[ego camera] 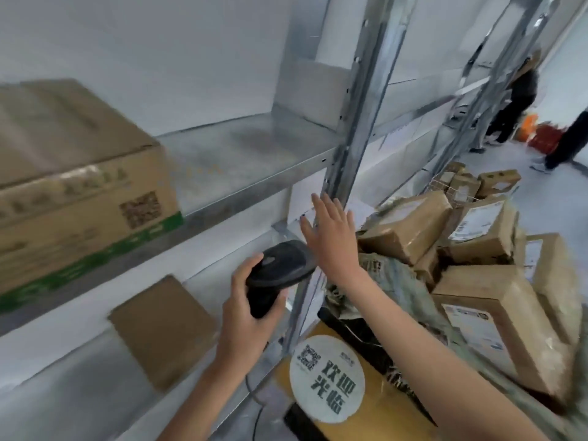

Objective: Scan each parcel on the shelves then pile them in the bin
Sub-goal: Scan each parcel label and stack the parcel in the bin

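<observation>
- Galvanised steel shelves (241, 160) fill the frame's left.
- Left hand (245, 316) holds black handheld scanner (276, 272); right hand (331, 230) grip wide, empty.
- Flat brown cardboard parcel (162, 329), lower left: likely light, stiff; grasp opposite edges.

Motion blur smears the big carton (76, 173) at the left edge of the shelf (248, 160), so its print and QR patch can't be read, and the frame cuts off its left side. The scanner (280, 265) has its grip buried in the left hand (245, 316), and its nose sits behind the right hand (331, 237). Right of the shelf, the bin itself is hidden under parcels (496, 316); their labels are too small to read.
</observation>
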Available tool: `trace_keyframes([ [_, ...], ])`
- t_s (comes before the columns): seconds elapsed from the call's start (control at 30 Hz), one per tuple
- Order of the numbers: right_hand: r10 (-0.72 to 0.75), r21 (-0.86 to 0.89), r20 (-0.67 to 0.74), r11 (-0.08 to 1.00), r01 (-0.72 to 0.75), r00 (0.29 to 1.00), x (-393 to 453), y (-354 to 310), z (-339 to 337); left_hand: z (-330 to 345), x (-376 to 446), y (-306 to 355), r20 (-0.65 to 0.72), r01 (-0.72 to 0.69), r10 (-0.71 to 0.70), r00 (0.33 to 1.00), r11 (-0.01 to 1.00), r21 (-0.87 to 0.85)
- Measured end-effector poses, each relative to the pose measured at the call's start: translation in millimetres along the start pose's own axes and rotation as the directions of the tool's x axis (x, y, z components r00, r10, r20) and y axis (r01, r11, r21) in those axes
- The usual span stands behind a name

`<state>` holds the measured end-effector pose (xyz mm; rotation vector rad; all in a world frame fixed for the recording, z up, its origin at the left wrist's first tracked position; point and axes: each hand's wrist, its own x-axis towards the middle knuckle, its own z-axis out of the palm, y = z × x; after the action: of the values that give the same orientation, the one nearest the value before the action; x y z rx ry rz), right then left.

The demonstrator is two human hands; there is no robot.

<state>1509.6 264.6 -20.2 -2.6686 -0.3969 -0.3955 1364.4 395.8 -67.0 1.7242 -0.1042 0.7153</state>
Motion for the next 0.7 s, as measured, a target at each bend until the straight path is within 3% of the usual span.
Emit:
trace_keyframes([
  [0.1, -0.096, 0.101, 0.084, 0.991, 0.087, 0.992, -24, -45, 35, -45, -22, -3, -0.085, 0.026, -0.021, 0.996, 0.998, 0.055],
  [0.2, -0.135, 0.181, 0.188, 0.978, 0.101, 0.973, -47, -88, 68, -91, -52, -12, -0.172, 0.156, -0.140, 0.975, 0.984, 0.085],
  [0.33, -0.209, 0.188, 0.406, 0.972, 0.142, 0.890, -74, -140, 120, -142, -91, -14, -0.307, 0.303, -0.247, 0.919, 0.941, 0.150],
  [0.47, -0.157, -0.003, 0.628, 0.979, 0.205, 0.762, -104, -176, 181, -180, -128, -9, -0.407, 0.368, -0.261, 0.875, 0.906, 0.209],
  [0.6, -0.030, -0.058, 0.729, 0.993, 0.106, 0.683, -113, -189, 216, -211, -164, -9, -0.526, 0.441, -0.295, 0.797, 0.880, 0.175],
  [0.7, -0.024, -0.152, 0.719, 0.970, 0.191, 0.694, -114, -189, 226, -225, -181, -7, -0.592, 0.486, -0.327, 0.737, 0.865, 0.127],
])
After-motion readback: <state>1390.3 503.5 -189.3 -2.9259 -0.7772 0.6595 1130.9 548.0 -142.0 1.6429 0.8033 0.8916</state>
